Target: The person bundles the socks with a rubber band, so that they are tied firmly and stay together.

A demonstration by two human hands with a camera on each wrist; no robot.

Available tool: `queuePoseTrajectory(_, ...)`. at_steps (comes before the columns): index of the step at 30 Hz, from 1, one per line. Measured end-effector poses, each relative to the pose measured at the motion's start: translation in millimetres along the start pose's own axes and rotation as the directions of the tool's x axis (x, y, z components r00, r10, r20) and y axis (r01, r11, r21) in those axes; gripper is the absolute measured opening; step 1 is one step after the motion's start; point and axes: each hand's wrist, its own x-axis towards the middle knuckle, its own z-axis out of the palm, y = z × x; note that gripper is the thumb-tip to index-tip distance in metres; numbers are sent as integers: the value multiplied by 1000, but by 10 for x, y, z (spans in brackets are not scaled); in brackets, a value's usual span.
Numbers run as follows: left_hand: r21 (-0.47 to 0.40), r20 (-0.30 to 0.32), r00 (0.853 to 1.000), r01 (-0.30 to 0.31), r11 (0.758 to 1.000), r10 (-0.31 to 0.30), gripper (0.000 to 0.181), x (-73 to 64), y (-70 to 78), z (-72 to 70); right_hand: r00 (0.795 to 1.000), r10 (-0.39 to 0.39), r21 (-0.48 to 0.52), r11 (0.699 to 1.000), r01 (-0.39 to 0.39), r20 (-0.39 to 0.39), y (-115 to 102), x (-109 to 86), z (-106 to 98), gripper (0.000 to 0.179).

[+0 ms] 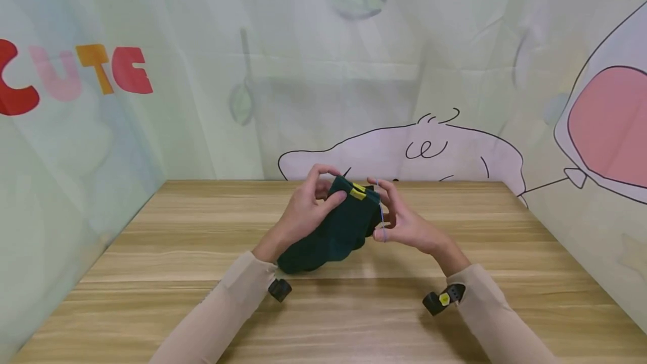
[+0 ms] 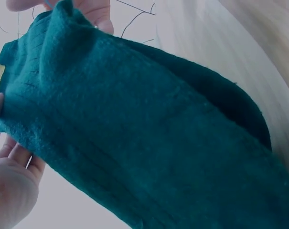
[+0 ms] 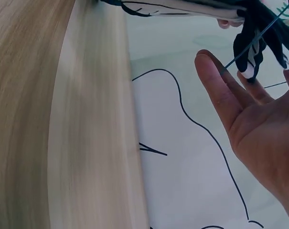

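Note:
My left hand grips a pair of dark green socks by the cuffs, thumb on the near side and fingers behind. A yellow label spans the cuff edge. Toward the lower left the toe ends hang close over the table; in the left wrist view the socks show as overlapping layers. At the cuffs' right side my right hand holds a thin blue rubber band stretched between its thumb and forefinger. In the right wrist view the band crosses in front of the dark cloth, with other fingertips against it.
A wooden table lies below both hands. Behind it hangs a pale curtain with cartoon drawings and coloured letters. Each wrist carries a small black camera, the left one near the socks' toe end.

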Motion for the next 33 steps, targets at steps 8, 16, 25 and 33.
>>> queuePoseTrajectory(8, 4, -12, 1000, -13, 1000, 13, 38, 0, -20, 19, 1000, -1, 15, 1000, 1, -22, -58, 1, 40, 105)
queuePoseTrajectory(16, 15, 53, 998, -18, 1000, 17, 37, -5, -19, 66, 999, -42, -48, 998, 41, -4, -80, 14, 93, 99)
queuePoseTrajectory(25, 20, 153, 987, -46, 999, 43, 40, -21, 15, 115, 1000, -20, -128, 992, 19, -1, -60, 26, 148, 94)
queuePoseTrajectory(33, 9, 156, 988, 17, 1000, -18, 56, -26, 22, 133, 1000, 17, -168, 986, -15, 11, -72, 19, 173, 95)
